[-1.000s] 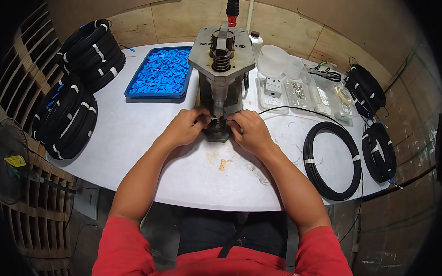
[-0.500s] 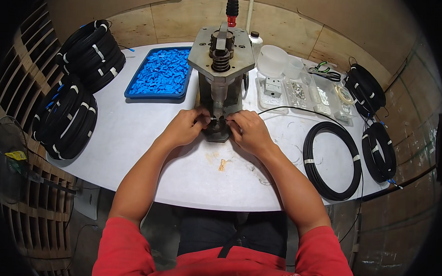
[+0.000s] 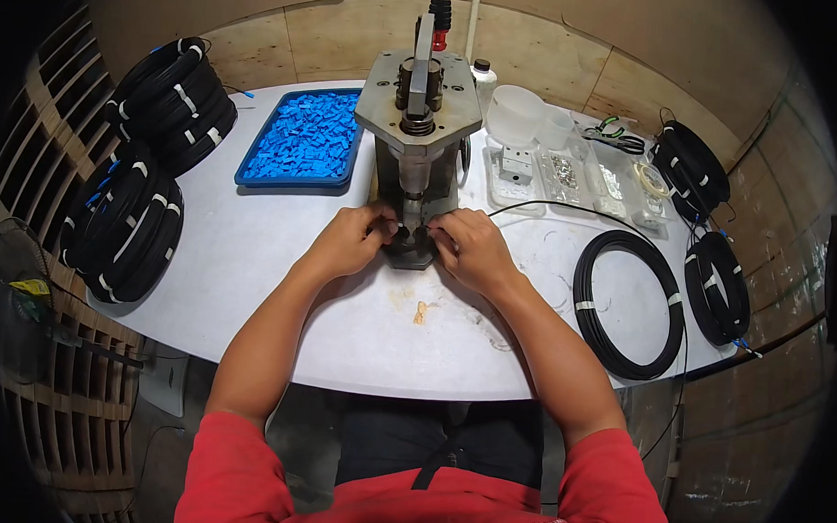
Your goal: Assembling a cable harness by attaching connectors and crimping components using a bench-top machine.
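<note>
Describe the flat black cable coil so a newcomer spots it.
Start at the metal press on the white table, then move toward the table's right front. There, the black cable coil lies flat. Unlike neighbouring coils, its wide ring frames bare tabletop.

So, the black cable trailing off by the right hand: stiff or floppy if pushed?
Probably springy rather than limp: the black cable bends in a smooth arc beyond the right hand. Likely light too, as it looks thin.
</note>
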{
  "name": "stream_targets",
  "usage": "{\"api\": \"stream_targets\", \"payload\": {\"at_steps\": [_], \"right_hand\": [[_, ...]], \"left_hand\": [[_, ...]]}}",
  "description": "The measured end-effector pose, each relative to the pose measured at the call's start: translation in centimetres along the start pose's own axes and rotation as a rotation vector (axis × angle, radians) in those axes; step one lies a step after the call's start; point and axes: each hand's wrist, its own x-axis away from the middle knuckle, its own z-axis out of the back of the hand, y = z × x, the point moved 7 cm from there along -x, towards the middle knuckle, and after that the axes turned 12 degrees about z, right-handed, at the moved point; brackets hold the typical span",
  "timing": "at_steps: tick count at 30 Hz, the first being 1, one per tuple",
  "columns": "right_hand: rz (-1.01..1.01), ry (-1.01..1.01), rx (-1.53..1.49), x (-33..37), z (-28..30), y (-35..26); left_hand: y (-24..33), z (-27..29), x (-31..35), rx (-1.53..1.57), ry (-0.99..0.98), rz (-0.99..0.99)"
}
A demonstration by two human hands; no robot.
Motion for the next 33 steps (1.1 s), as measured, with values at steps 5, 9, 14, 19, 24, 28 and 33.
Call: {"api": "stream_targets", "payload": {"at_steps": [5, 9, 14, 19, 24, 28, 33], "right_hand": [[0.003, 0.006, 0.002, -0.08, 0.08, -0.12], [0.013, 0.013, 0.001, -0.03, 0.18, -0.09], [0.017, 0.031, 0.005, -0.08, 0.15, -0.17], [0.008, 0.014, 0.015, 0.02, -0.04, -0.06], [0.001, 0.014, 0.013, -0.03, -0.05, -0.08], [0.000, 0.017, 0.015, 0.00, -0.08, -0.05], [0.003, 0.023, 0.014, -0.01, -0.03, -0.13]], "left_hand": [[-0.24, 0.02, -0.04, 0.005, 0.009, -0.012], [-0.15, -0.04, -0.04, 0.009, 0.002, 0.003], [-0.14, 0.01, 0.05, 0.018, 0.007, -0.015], [-0.01, 0.02, 0.12, 0.004, -0.017, 0.028], [-0.15, -0.06, 0.03, 0.012, -0.009, 0.004], [-0.15, -0.11, 0.01, 0.015, -0.016, 0.011], [-0.01, -0.08, 0.07, 0.002, -0.015, 0.015]]}}
